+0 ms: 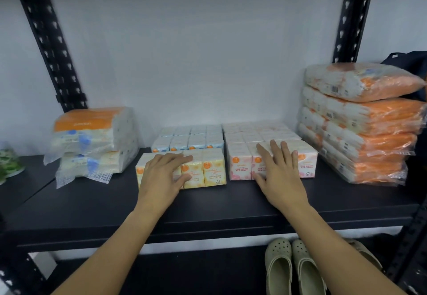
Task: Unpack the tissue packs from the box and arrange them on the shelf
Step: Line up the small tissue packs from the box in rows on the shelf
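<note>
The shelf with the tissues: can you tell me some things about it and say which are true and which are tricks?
1. The left hand rests on the yellow pack. True.
2. The right hand holds a pack in the air. False: it lies flat on the pink pack, which sits on the shelf.
3. The tall orange stack is on the right. True.
4. Red boots stand below. False: pale green clogs.
</note>
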